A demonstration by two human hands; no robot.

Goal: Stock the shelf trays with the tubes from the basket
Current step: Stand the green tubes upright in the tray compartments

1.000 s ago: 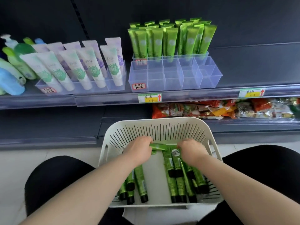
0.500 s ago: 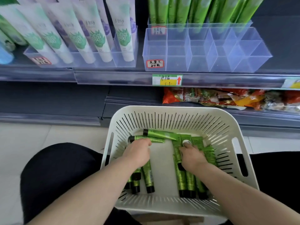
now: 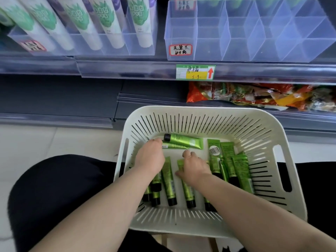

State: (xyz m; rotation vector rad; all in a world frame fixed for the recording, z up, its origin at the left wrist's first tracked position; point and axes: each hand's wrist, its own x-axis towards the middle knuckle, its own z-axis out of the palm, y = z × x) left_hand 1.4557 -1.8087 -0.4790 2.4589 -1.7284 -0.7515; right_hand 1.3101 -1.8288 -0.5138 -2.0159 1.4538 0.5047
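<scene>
Green tubes point(image 3: 183, 142) lie loose in the basket point(image 3: 236, 124), below the shelf tray point(image 3: 209, 42). Left hand point(image 3: 150, 157) and right hand point(image 3: 194, 168) curl down over tubes; whether they grip is hidden, cannot tell. Best practice: gather several with caps aligned, then lift clear of the rim.

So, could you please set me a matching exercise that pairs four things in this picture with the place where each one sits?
Things:
1 green tubes
2 white tubes
3 snack packets
4 price label

Places:
A on the lower shelf
B in the white basket
C on the front edge of the upper shelf
D standing in the clear tray on the left

Pairs: 1-B, 2-D, 3-A, 4-C
</scene>
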